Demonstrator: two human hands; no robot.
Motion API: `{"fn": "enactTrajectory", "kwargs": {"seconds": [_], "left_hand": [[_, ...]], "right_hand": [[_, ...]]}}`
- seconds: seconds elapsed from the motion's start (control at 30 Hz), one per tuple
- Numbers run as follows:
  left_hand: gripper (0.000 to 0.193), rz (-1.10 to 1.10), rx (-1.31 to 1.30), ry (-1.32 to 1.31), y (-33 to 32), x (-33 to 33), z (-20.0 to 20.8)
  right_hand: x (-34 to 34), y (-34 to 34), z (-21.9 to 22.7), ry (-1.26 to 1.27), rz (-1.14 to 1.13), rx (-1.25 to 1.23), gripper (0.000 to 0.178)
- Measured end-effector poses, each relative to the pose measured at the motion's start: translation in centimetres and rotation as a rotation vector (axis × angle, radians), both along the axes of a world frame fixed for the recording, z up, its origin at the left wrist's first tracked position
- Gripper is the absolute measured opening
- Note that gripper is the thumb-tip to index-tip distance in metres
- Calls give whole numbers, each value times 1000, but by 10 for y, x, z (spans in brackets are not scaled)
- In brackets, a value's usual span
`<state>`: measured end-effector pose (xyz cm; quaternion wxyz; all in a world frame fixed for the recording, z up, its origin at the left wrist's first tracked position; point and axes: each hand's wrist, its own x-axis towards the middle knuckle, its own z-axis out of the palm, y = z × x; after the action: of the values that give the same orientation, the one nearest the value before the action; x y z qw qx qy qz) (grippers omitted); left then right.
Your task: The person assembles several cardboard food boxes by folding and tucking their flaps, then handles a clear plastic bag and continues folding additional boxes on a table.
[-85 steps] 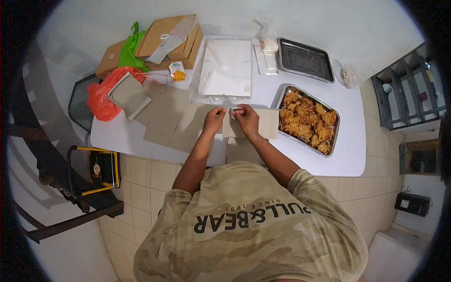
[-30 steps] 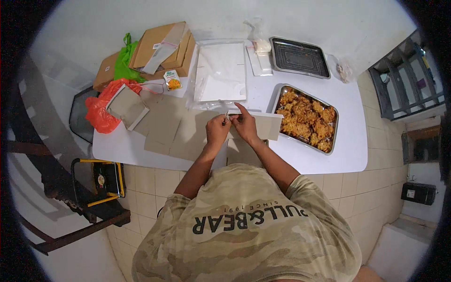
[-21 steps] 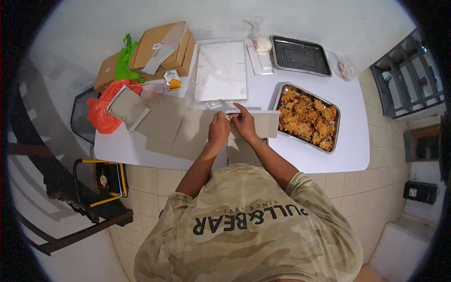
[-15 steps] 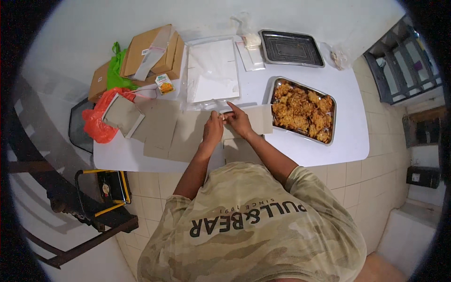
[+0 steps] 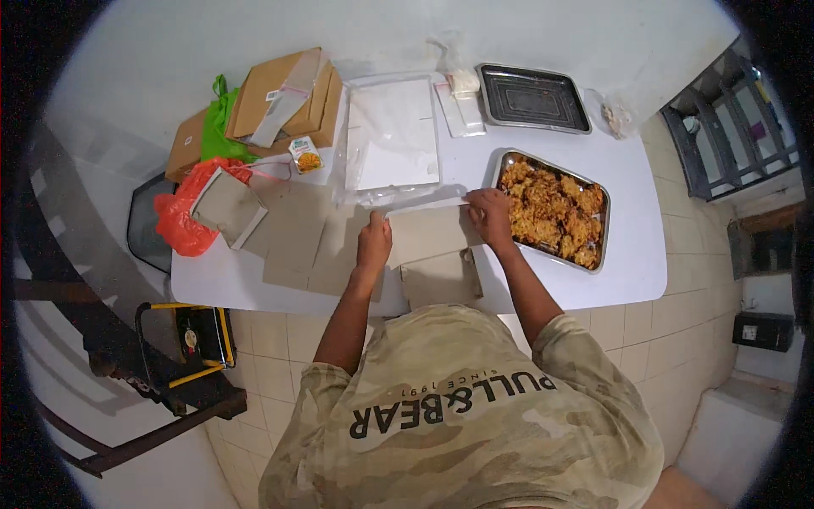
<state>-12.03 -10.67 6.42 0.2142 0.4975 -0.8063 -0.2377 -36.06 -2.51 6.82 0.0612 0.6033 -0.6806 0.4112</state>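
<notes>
A grey-brown cardboard box blank (image 5: 428,236) lies between my hands at the table's near edge, with a raised strip along its far side and a flap (image 5: 441,278) toward my body. My left hand (image 5: 374,243) has its fingers closed on the blank's far left corner. At the far right corner my right hand (image 5: 491,217) pinches the same raised strip, close to the tray of fried food. More flat grey cardboard (image 5: 297,242) spreads to the left of my left hand. A partly folded box (image 5: 227,209) rests beyond it on a red plastic bag (image 5: 182,222).
A metal tray of brown fried pieces (image 5: 553,212) stands at right, a dark tray (image 5: 536,98) behind it. White sheets in clear plastic (image 5: 393,140) lie at the back middle. Brown cartons (image 5: 284,97), a green bag (image 5: 222,123) and a small packet (image 5: 305,155) occupy the back left.
My hands were close together over the blank's middle; now they are apart. The right hand has moved right to the far corner, the left slightly left. The far strip now stands up.
</notes>
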Motion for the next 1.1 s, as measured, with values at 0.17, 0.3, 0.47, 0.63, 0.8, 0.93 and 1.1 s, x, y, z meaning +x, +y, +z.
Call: {"fn": "enactTrajectory", "kwargs": {"seconds": [0.17,0.3,0.47,0.63,0.8,0.93,1.1], "left_hand": [[17,75,52,-7,7,6,-1],[19,84,82,-63,11,9,2],[27,-46,118,-125,11,31,-6],[30,90,263,-366,27,25,-11],[32,101,242,-399,45,27,-13],[32,134,246,-446,35,28,-10],[30,105,-614,-378,31,13,-9]], "right_hand": [[14,-3,-3,-135,95,179,18],[16,-13,-1,-284,17,133,16],[-2,-31,9,-450,316,474,19],[27,-30,9,-106,365,240,14],[44,-24,22,-94,195,446,16],[22,-33,-17,-689,163,457,21],[19,-29,-31,-718,218,529,26]]}}
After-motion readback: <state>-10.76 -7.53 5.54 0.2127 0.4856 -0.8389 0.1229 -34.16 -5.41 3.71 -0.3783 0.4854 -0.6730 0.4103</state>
